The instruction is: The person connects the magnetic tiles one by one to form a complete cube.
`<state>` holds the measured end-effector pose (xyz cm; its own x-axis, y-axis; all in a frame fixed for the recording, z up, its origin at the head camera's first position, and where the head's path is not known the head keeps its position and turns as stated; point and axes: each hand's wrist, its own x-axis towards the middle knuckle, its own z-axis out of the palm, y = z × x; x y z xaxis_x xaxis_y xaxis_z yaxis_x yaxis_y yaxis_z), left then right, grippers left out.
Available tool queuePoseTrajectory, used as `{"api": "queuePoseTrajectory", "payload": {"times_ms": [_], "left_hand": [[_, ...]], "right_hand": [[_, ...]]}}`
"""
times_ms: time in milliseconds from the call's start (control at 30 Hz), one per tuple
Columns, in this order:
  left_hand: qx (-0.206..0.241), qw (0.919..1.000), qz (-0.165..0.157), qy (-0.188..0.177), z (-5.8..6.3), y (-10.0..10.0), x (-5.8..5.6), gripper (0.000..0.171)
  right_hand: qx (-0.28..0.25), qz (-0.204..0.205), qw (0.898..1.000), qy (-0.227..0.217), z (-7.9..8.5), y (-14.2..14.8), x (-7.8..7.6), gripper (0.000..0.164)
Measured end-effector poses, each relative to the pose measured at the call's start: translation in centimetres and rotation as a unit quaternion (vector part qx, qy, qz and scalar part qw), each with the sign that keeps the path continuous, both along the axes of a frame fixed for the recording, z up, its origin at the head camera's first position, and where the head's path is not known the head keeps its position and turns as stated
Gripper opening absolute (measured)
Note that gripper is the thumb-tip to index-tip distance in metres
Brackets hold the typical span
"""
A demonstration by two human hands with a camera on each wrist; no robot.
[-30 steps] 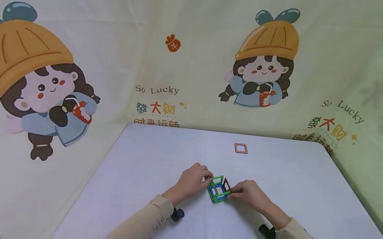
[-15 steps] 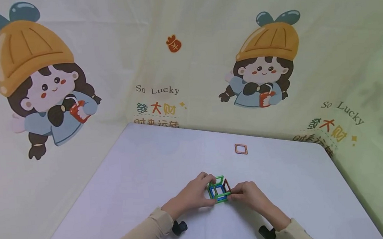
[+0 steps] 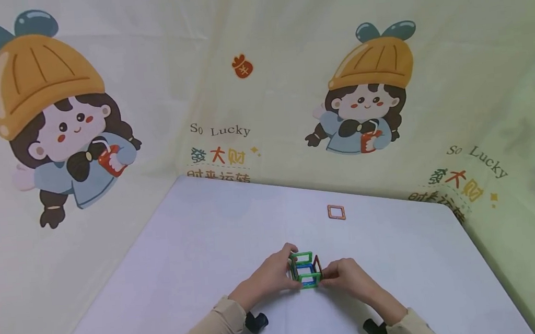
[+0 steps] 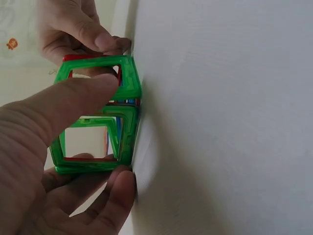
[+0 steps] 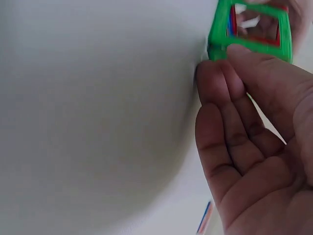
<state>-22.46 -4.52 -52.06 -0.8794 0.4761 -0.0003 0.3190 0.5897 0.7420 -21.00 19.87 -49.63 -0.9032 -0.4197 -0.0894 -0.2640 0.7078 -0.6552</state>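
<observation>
A small box of square magnetic tiles (image 3: 306, 276), with green, blue and red open frames, stands on the white table. My left hand (image 3: 269, 277) holds its left side, fingers towards the back and thumb at the front. In the left wrist view the thumb lies across a green tile (image 4: 131, 81), while the fingers bend around the far side. My right hand (image 3: 352, 278) pinches the lower right edge, beside an upright red tile (image 3: 317, 264). The right wrist view shows that thumb and fingertips at a green tile's corner (image 5: 218, 29); the other fingers are curled.
An orange square tile (image 3: 335, 205) lies flat farther back on the white table (image 3: 207, 234). A printed cloth (image 3: 282, 108) hangs behind and beside the table. Black devices (image 3: 257, 323) sit at both wrists. A thin orange and blue strip (image 5: 205, 219) shows low in the right wrist view.
My left hand has shifted from the box's back left corner to grasp its left side between thumb and fingers. The tiles now stand squarer. My right hand stays at the right edge.
</observation>
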Motion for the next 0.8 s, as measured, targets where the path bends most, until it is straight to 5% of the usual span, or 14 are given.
{"api": "queuePoseTrajectory", "payload": {"times_ms": [133, 367, 567, 800], "left_hand": [[-0.005, 0.9998, -0.003, -0.019, -0.3, 0.0, -0.4, 0.066], [-0.015, 0.9998, -0.014, -0.007, -0.5, 0.1, -1.0, 0.067], [-0.029, 0.9995, -0.013, -0.01, -0.5, -0.1, -1.2, 0.072], [-0.015, 0.9994, -0.028, -0.016, -0.4, -0.3, -1.5, 0.072]], "right_hand": [[0.017, 0.013, 0.999, -0.026, -0.4, 1.5, -1.8, 0.013], [0.006, -0.109, 0.994, -0.013, -0.4, 5.7, -7.4, 0.016], [-0.01, -0.171, 0.985, -0.012, -0.8, 6.9, -11.8, 0.044], [0.015, -0.169, 0.986, 0.0, -0.4, 6.2, -15.2, 0.081]]}}
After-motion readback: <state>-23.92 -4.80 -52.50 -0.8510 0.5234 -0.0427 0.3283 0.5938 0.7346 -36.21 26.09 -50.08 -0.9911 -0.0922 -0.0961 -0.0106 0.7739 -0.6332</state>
